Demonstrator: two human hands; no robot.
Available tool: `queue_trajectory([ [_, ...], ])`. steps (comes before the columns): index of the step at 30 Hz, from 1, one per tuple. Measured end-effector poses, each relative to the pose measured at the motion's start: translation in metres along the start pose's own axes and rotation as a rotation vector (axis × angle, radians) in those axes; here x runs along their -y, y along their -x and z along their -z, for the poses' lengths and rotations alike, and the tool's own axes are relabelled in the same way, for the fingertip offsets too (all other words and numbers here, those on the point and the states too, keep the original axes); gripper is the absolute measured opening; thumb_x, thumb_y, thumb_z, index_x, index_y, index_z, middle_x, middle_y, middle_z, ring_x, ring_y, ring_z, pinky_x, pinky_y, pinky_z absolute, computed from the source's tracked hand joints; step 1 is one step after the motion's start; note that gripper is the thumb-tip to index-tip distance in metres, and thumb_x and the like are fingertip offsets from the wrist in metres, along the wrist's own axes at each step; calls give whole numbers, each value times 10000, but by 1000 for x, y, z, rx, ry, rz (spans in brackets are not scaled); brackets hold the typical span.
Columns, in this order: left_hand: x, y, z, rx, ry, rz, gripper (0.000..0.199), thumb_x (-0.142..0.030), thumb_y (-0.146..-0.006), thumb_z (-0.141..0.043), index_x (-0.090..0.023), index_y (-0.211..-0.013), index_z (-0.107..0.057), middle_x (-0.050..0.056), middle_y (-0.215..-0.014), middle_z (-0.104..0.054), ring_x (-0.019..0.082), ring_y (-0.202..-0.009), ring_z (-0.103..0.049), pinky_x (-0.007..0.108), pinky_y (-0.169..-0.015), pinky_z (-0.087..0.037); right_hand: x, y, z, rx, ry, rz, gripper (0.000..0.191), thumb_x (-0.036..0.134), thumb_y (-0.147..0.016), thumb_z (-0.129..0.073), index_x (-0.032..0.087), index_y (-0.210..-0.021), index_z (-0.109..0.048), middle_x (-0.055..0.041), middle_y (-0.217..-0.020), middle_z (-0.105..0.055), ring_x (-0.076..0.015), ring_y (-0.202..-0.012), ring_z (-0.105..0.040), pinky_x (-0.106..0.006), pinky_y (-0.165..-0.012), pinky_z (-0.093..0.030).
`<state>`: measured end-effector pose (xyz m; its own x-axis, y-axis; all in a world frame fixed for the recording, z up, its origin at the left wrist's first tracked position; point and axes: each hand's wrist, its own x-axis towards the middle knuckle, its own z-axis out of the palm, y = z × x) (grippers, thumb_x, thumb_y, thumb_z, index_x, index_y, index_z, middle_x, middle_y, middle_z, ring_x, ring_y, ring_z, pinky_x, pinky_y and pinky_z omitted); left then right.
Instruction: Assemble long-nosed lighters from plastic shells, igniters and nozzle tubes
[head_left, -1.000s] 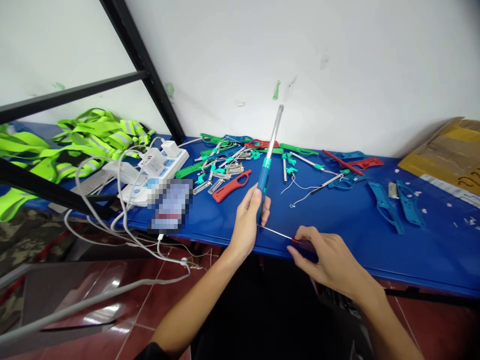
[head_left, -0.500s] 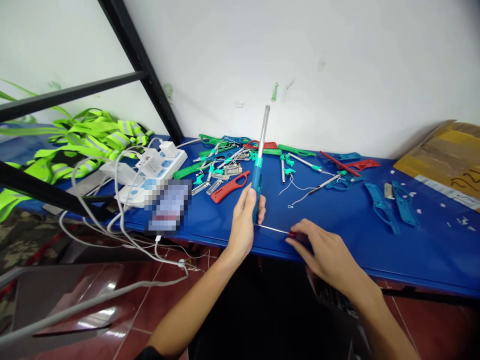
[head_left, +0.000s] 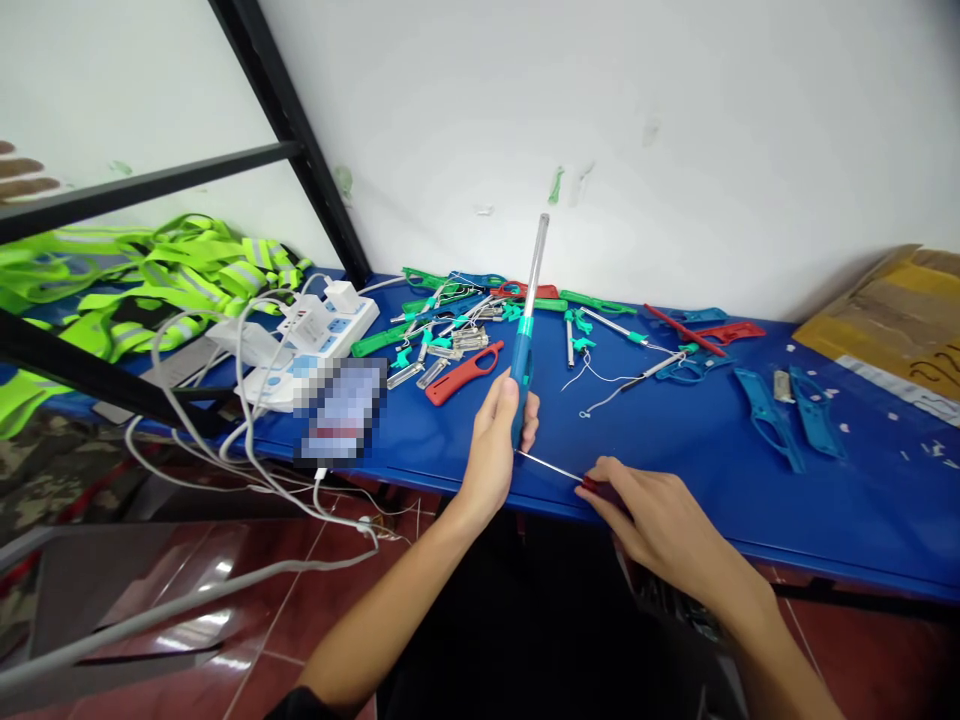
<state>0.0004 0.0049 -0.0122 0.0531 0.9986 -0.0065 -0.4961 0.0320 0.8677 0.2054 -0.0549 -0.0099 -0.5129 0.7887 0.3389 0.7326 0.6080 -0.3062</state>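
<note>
My left hand (head_left: 493, 435) is wrapping its fingers round the blue handle of a long-nosed lighter (head_left: 523, 350), which is standing nearly upright over the front part of the counter (head_left: 660, 440), its metal tube pointing up toward the wall. My right hand (head_left: 652, 510) is pinching the red grip of a thin screwdriver (head_left: 553, 467) between thumb and forefinger; the shaft is reaching the handle's lower end, though I'm not seeing where the tip is sitting. I'm judging the lighter light and stiff, its plastic probably a bit slick, so the broad handle is offering the surest hold and the slender tube the poorest. The counter's front edge is running close by both hands. A red handle shell (head_left: 465, 374) is crowding my left side; rightward, I'm having more room before two blue handle shells (head_left: 759, 405).
</note>
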Motion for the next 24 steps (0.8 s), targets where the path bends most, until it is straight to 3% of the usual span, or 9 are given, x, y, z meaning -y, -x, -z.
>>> queue_trajectory([
  [4,1,0,0,29,-23,-22,534,-677,-1042,-621,-191,-1263,-644,-23,-811,-524,88,-596,-418,198,-520,-338,-4,-2,-2,-80,155,59,313,376,-1189,-427,227,-988,-614,-27,-840,-789,-194,-687,-768,-313,-622,-453],
  [7,1,0,0,21,-41,-12,536,-677,-1028,-644,-196,-1264,-646,-19,-816,-534,95,-609,-436,202,-527,-357,-1,-4,-5,-117,147,58,368,342,-1196,-401,229,-924,-622,-3,-730,-751,-178,-621,-740,-314,-603,-440],
  [11,2,0,1,-24,-34,-50,480,-671,-1048,-615,-206,-1158,-655,-17,-839,-534,90,-611,-433,206,-536,-359,3,-3,-7,-80,60,-9,283,459,-1172,-471,209,-1227,-591,-46,-947,-823,-207,-782,-807,-300,-672,-525],
  [14,1,0,2,-12,-23,-37,470,-657,-1061,-602,-208,-1192,-652,-23,-826,-514,89,-600,-419,210,-534,-345,2,-3,-7,-67,58,15,195,363,-1180,-453,223,-1104,-566,-56,-968,-810,-202,-804,-804,-292,-654,-506],
  [20,0,1,1,54,-13,-25,451,-628,-1074,-598,-206,-1232,-632,-36,-789,-478,95,-603,-420,216,-551,-345,6,-7,-10,-176,238,99,399,299,-1190,-419,239,-810,-527,20,-658,-643,-150,-553,-656,-318,-569,-385],
  [24,0,1,0,28,1,-44,430,-628,-1071,-604,-206,-1155,-626,-37,-794,-478,91,-598,-412,219,-551,-343,10,-5,-8,-158,154,34,351,497,-1180,-422,196,-1150,-599,-32,-866,-787,-180,-700,-768,-291,-618,-486],
])
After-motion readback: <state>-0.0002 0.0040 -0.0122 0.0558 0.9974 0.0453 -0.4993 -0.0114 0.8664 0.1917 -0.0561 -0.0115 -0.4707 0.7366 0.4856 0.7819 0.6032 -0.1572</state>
